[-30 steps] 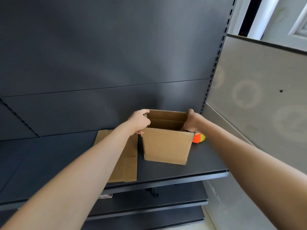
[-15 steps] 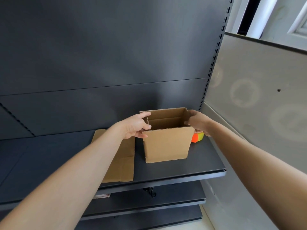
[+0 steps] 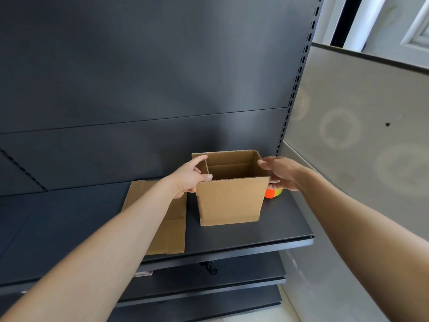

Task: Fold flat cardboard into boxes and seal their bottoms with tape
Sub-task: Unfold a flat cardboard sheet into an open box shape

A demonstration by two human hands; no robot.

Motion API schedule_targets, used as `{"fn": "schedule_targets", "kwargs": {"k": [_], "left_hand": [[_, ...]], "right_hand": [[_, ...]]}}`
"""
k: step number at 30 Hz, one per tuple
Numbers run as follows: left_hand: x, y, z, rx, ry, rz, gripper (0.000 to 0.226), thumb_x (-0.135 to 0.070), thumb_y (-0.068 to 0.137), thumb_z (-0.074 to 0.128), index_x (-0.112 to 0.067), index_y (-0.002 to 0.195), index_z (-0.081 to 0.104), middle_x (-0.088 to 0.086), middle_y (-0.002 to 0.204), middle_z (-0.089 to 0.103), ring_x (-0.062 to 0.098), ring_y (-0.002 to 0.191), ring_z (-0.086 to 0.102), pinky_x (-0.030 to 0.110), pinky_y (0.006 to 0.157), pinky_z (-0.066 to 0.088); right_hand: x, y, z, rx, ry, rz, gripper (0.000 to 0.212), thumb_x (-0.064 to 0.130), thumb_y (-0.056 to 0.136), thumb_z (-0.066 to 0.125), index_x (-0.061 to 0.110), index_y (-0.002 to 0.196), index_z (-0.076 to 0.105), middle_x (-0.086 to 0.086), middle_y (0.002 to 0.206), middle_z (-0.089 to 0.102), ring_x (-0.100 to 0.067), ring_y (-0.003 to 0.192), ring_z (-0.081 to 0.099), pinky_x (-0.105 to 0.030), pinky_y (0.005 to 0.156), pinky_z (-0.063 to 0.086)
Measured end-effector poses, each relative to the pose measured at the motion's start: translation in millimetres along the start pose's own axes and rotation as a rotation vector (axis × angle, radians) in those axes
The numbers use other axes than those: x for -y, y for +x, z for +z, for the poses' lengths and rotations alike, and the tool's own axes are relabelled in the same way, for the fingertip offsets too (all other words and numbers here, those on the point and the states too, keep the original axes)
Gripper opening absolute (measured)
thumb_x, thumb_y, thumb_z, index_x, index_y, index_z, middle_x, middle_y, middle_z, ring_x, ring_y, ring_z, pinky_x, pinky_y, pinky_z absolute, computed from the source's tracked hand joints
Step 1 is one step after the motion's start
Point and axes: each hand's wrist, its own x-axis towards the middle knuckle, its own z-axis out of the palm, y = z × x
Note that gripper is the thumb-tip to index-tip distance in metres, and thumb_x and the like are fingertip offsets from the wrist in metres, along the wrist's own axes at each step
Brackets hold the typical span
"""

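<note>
Left hand point(image 3: 189, 178) clamped on box point(image 3: 231, 201) at left-front top corner, thumb on front rim, fingers over left wall. Right hand point(image 3: 282, 174) against right wall's rim, fingers fairly straight; cannot tell if pinching or only steadying. Box upright, mouth open, on shelf point(image 3: 278, 228) toward right end. Two-sided hold probably squares walls. Flat cardboard point(image 3: 173, 233) just left of box, next blank within reach. Orange tape roll point(image 3: 270, 193) behind box's right side, handy for sealing.
</note>
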Motion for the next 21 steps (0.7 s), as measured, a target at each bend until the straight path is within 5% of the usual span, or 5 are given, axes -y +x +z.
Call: {"fn": "schedule_targets", "kwargs": {"k": [3,9,15,21], "left_hand": [[2,1,-1,0.002,0.014,-0.002,0.066,-0.008,0.093,0.057,-0.036,0.147,0.030,0.006,0.112,0.043,0.013,0.070,0.039,0.019,0.051,0.039],[4,0,-2,-0.012,0.031,0.008,0.070,-0.004,0.091,0.059,-0.035,0.146,0.031,0.003,0.123,0.042,0.012,0.066,0.037,0.019,0.051,0.038],[4,1,0,-0.024,0.023,0.016,0.071,-0.001,0.089,0.061,-0.035,0.145,0.032,0.004,0.124,0.043,0.012,0.065,0.037,0.017,0.046,0.037],[9,3,1,-0.030,0.006,0.018,0.070,-0.005,0.090,0.062,-0.036,0.145,0.032,0.003,0.123,0.044,0.012,0.066,0.037,0.019,0.050,0.038]], "right_hand": [[3,-4,-1,0.045,0.019,0.041,0.024,0.027,0.098,0.051,0.021,0.121,0.054,-0.004,0.128,0.056,-0.022,0.097,0.060,-0.032,0.070,0.051],[-3,-5,-8,0.112,0.192,0.146,0.029,0.027,0.091,0.063,0.018,0.119,0.061,-0.007,0.116,0.055,-0.023,0.088,0.061,-0.038,0.082,0.052],[-10,-1,-11,0.146,0.292,0.182,0.032,0.041,0.086,0.066,0.010,0.094,0.061,-0.006,0.094,0.061,-0.021,0.087,0.053,-0.036,0.075,0.050],[-9,1,-12,0.137,0.276,0.207,0.034,0.035,0.082,0.071,0.008,0.098,0.057,-0.006,0.092,0.058,-0.021,0.079,0.048,-0.036,0.073,0.050]]}}
